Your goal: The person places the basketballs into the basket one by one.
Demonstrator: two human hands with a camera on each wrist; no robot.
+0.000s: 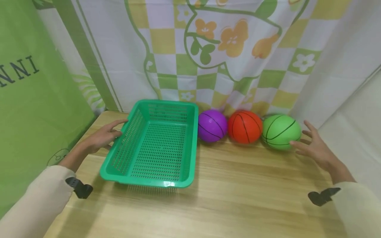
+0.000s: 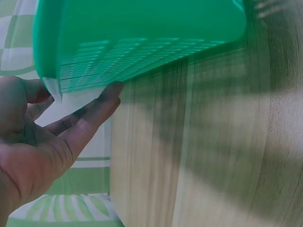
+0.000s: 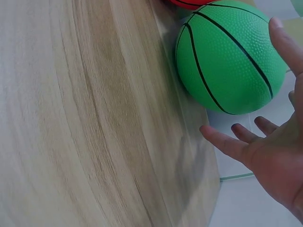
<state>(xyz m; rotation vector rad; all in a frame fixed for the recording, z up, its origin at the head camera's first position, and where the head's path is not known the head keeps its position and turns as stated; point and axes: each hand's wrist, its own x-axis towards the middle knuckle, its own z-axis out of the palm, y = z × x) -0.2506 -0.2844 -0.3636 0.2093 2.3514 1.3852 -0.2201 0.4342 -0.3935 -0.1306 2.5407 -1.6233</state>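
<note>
Green plastic basket (image 1: 162, 145) sits mouth-up on the wooden table (image 1: 253, 191), long axis running from the near side toward the curtain (image 1: 166, 39), left hand (image 1: 102, 136) loosely extended at its left rim, right hand (image 1: 314, 147) spread wide beside the lime ball (image 1: 281, 130).

The left hand (image 1: 102, 136) is at the left rim of a green perforated plastic basket (image 1: 160, 148) on a wooden tabletop (image 1: 253, 191). Just right of it, a purple toy basketball (image 1: 212, 125), a red toy basketball (image 1: 245, 127) and a green toy basketball (image 1: 281, 131) stand in a row before a checkered, flower-printed curtain (image 1: 187, 62). The right hand (image 1: 317, 150), fingers spread, is just beside the green one; black devices (image 1: 79, 187) sit by the cream sleeves (image 1: 44, 196)
</note>
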